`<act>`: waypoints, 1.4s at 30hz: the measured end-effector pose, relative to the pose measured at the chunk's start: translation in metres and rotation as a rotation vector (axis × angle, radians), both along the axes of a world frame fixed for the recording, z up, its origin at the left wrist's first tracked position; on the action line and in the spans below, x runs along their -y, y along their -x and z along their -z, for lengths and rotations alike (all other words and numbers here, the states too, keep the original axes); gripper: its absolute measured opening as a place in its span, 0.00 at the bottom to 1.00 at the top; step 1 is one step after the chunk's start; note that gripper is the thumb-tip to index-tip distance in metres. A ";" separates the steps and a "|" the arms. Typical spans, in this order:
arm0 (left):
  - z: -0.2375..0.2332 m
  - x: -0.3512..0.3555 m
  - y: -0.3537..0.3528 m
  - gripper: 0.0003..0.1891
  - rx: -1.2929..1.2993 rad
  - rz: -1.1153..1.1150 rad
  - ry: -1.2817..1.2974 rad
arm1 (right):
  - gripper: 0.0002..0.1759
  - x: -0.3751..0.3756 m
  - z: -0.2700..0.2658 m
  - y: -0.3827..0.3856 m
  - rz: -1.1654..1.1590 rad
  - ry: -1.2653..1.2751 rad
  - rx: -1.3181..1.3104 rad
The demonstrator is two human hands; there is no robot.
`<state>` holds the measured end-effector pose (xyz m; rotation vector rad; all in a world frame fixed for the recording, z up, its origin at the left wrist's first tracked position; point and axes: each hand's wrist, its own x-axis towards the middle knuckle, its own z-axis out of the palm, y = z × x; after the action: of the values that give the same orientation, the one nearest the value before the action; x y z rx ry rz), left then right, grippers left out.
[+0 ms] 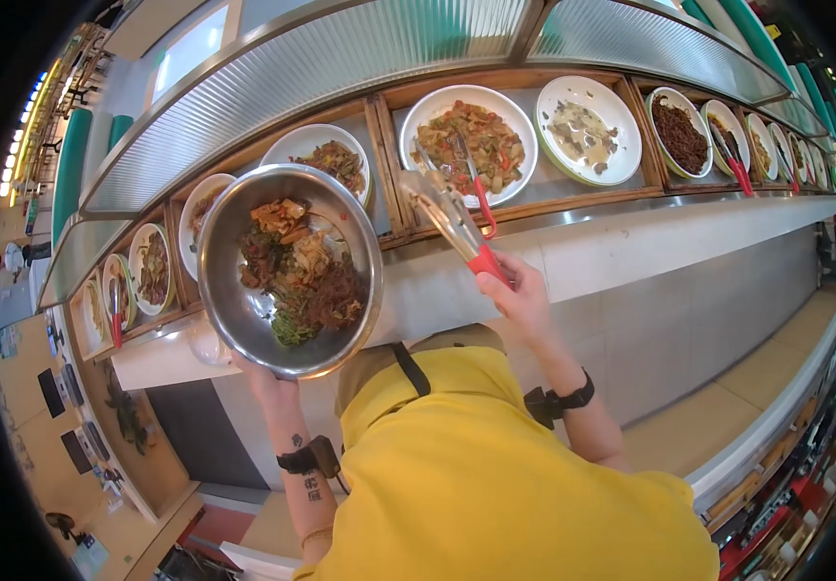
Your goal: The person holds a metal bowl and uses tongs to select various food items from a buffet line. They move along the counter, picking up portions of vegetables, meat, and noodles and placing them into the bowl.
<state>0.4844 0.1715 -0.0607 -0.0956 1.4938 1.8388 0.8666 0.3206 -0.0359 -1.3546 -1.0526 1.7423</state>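
My left hand [268,384] supports a large stainless steel bowl [222,237] from below, its fingers mostly hidden beneath it. Inside lie several heaps of cooked food, with shredded greens [294,326] near the bottom edge and orange-brown pieces [280,218] at the top. Closed around red handles, my right hand [522,295] holds metal tongs [452,223]. The tongs' tips point up and left, overlapping the edge of a white serving bowl [531,145] of stir-fried vegetables in this view. Another pair of red-handled tongs [480,192] rests in that serving bowl.
White serving bowls stand in wooden-framed compartments [379,145] along a curving counter. One serving bowl [635,145] holds a thin layer of food; another has dark brown food [679,136]. A ribbed glass guard [340,63] runs above them. A ledge [611,237] borders the near side.
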 end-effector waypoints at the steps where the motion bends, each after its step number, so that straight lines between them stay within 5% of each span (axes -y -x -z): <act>1: 0.006 0.004 0.000 0.20 0.013 0.043 -0.048 | 0.26 -0.003 -0.002 -0.007 -0.013 -0.011 0.028; 5: 0.001 0.001 -0.010 0.20 -0.092 0.089 -0.041 | 0.19 -0.003 -0.025 -0.012 0.061 -0.084 0.101; 7: 0.002 -0.007 -0.007 0.26 0.083 -0.060 0.009 | 0.22 -0.004 -0.031 -0.016 0.081 -0.060 0.032; 10: -0.009 -0.003 0.000 0.29 0.119 0.008 -0.037 | 0.22 0.011 -0.054 0.002 0.198 -0.043 0.045; 24: -0.022 -0.009 0.004 0.31 0.140 -0.013 -0.016 | 0.25 0.059 -0.098 0.044 0.219 -0.065 0.156; 42: -0.013 -0.017 -0.013 0.29 0.074 -0.102 -0.104 | 0.33 -0.055 -0.103 0.012 -0.229 -0.233 0.188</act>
<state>0.4969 0.1882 -0.0476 -0.1910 1.3620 1.9693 0.8544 0.3757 0.0667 -1.3091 -1.5169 1.6105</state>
